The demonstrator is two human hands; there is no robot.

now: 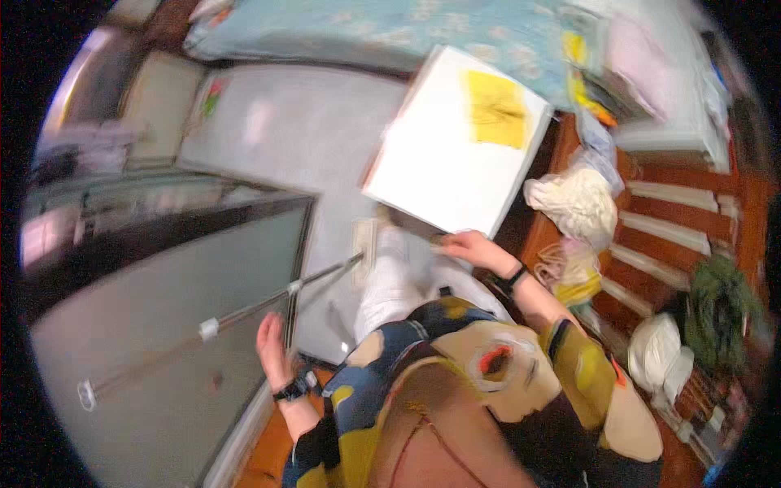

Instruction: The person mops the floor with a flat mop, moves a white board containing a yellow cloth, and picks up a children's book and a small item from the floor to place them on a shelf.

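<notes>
My left hand (275,346), with a dark watch on its wrist, is raised with the fingers stretched out and nothing visible in them. It is beside a long thin pole (248,311), seemingly apart from it. The pole has a ring at its far-left end and runs to a pale flat piece (364,244) by my leg, like a flat mop. My right hand (478,249), wearing a black wristband, has its fingers curled together at the near edge of a white tabletop (431,154). Blur hides what these fingers hold, if anything. A yellow sheet (496,110) lies on the white top.
Beyond the tabletop is a bed with a blue flowered cover (342,28). A grey panel with a dark frame (179,301) fills the left. Crumpled pale cloth (578,203) and a slatted wooden frame (671,195) are at the right, with a dark green bundle (720,309).
</notes>
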